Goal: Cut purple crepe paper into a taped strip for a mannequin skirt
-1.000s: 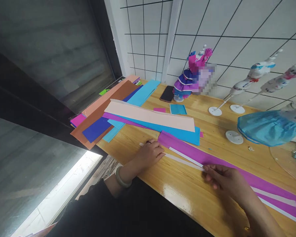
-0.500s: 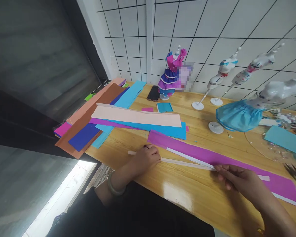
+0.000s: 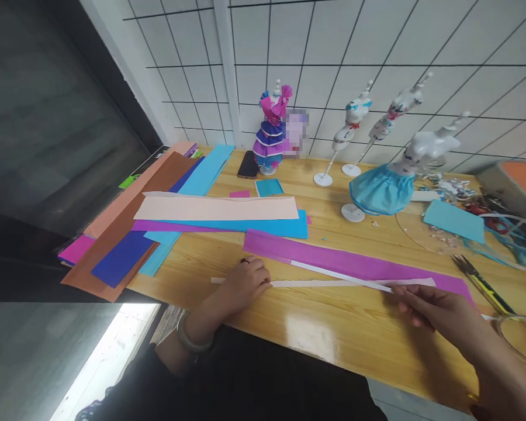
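My left hand (image 3: 244,285), fingers curled, presses a narrow pale paper strip (image 3: 315,283) onto the table. The strip's left end pokes out past my wrist side. My right hand (image 3: 425,298) pinches a narrow white strip (image 3: 333,273) between thumb and fingers; that strip runs along the lower edge of a long purple paper (image 3: 333,257). Whether the white strip is fixed to the purple paper along its length I cannot tell. The pale strip passes behind my right fingers, its far end showing above them.
Peach paper (image 3: 219,207), blue paper (image 3: 302,229) and brown paper (image 3: 114,251) lie in overlapping layers to the left. A phone (image 3: 248,165), a dressed mini mannequin (image 3: 269,137) and a mannequin in a blue skirt (image 3: 383,190) stand behind. Yellow-black tweezers (image 3: 486,286) lie right.
The view has swung right, bringing more of the table's right side in. The white strip and the pale strip now cross near my right hand, which still pinches. My left hand stays on the pale strip.
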The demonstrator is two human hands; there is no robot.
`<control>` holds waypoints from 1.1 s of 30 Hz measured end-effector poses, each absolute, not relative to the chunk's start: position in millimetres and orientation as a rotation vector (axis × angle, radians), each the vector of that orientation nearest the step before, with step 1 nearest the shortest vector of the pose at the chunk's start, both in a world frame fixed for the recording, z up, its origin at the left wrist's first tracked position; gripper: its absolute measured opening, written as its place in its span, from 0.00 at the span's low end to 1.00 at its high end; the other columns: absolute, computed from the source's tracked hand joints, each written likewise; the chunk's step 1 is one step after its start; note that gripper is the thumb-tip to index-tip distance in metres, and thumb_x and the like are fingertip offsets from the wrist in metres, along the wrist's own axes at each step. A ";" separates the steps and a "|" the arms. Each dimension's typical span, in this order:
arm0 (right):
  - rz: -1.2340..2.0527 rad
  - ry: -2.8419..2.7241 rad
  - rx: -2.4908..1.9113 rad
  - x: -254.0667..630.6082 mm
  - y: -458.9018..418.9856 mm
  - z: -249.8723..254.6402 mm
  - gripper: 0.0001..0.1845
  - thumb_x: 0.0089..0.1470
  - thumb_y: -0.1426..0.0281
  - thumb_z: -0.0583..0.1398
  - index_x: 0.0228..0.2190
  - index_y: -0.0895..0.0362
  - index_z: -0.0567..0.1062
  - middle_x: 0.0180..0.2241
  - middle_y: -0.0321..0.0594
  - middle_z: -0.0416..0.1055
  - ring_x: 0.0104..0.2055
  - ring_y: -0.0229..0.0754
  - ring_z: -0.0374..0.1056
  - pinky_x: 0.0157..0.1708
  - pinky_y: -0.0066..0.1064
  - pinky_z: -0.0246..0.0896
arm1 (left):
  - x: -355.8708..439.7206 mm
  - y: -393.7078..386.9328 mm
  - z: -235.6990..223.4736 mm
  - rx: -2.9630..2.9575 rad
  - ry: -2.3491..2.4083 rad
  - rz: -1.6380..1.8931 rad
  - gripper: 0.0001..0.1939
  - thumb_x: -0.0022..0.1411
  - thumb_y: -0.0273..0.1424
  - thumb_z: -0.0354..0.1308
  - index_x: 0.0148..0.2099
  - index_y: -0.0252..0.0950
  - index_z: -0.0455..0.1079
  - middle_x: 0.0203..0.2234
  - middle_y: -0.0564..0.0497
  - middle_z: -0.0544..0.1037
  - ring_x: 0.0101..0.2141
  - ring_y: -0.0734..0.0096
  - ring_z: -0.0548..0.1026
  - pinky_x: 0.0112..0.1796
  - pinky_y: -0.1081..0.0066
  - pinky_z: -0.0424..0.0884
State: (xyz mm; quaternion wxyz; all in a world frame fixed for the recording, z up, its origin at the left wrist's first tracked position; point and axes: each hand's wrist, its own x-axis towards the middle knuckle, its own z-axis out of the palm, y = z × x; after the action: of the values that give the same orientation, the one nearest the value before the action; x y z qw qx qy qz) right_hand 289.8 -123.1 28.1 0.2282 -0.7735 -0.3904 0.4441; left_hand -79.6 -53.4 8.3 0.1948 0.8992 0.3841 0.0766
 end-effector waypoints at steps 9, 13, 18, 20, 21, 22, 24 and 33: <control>1.076 -1.024 -2.256 328.0 -142.9 16.2 0.26 0.36 0.47 0.60 0.26 0.58 0.76 0.22 0.41 0.71 0.19 0.36 0.62 0.18 0.28 0.55 | -75.2 -56.8 20.5 2.526 1.029 0.128 0.10 0.65 0.32 0.46 0.36 0.35 0.66 0.34 0.50 0.71 0.37 0.67 0.67 0.39 0.67 0.62; 1.046 -1.025 -2.289 339.6 -151.0 11.9 0.26 0.38 0.46 0.59 0.24 0.57 0.76 0.22 0.43 0.72 0.20 0.38 0.62 0.19 0.30 0.56 | -69.2 -56.5 14.1 2.484 1.085 0.107 0.08 0.62 0.34 0.51 0.37 0.35 0.66 0.35 0.49 0.70 0.39 0.65 0.66 0.41 0.65 0.62; 1.001 -1.131 -2.288 347.4 -158.4 3.7 0.23 0.44 0.48 0.57 0.21 0.55 0.76 0.23 0.46 0.73 0.21 0.41 0.65 0.21 0.32 0.59 | -63.7 -54.9 12.8 2.443 1.091 0.099 0.09 0.62 0.32 0.51 0.31 0.34 0.65 0.32 0.50 0.69 0.36 0.67 0.67 0.37 0.67 0.62; 0.915 -1.216 -2.322 348.7 -160.6 3.1 0.22 0.46 0.50 0.56 0.23 0.54 0.77 0.24 0.46 0.75 0.23 0.44 0.68 0.25 0.34 0.61 | -63.2 -54.5 16.6 2.444 1.080 0.077 0.10 0.63 0.32 0.50 0.31 0.34 0.65 0.31 0.50 0.69 0.36 0.67 0.67 0.37 0.67 0.61; 0.836 -1.262 -2.367 348.9 -161.2 3.4 0.21 0.47 0.50 0.56 0.25 0.53 0.78 0.25 0.47 0.75 0.24 0.45 0.69 0.26 0.36 0.61 | -63.2 -54.5 18.9 2.455 1.064 0.069 0.10 0.63 0.32 0.49 0.31 0.34 0.64 0.32 0.50 0.69 0.36 0.67 0.67 0.37 0.67 0.61; 0.735 -1.314 -2.415 348.4 -161.2 4.1 0.20 0.47 0.51 0.57 0.26 0.53 0.78 0.26 0.47 0.76 0.26 0.47 0.70 0.27 0.37 0.61 | -63.3 -54.6 21.1 2.469 1.043 0.062 0.10 0.64 0.32 0.48 0.31 0.34 0.64 0.32 0.50 0.69 0.36 0.67 0.67 0.37 0.67 0.60; 0.436 -1.440 -2.456 343.8 -158.8 6.5 0.19 0.47 0.51 0.57 0.29 0.52 0.78 0.29 0.48 0.76 0.28 0.50 0.71 0.28 0.39 0.61 | -63.8 -55.4 25.4 2.484 1.004 0.056 0.10 0.64 0.32 0.47 0.31 0.34 0.64 0.31 0.50 0.70 0.35 0.68 0.67 0.36 0.68 0.60; 0.356 -1.991 -1.733 224.5 -95.2 26.3 0.16 0.56 0.59 0.53 0.39 0.53 0.75 0.39 0.43 0.75 0.41 0.47 0.69 0.41 0.39 0.63 | -74.1 -63.6 40.6 2.307 0.963 -0.019 0.05 0.61 0.31 0.48 0.34 0.39 0.64 0.28 0.56 0.73 0.30 0.72 0.69 0.30 0.73 0.58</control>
State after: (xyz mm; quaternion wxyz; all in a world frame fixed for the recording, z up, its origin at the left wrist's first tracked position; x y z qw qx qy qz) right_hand 224.5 -95.2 26.3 0.2369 -0.6321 -0.7263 0.1299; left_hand -74.1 -63.6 40.6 0.3151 0.8758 0.3656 -0.0072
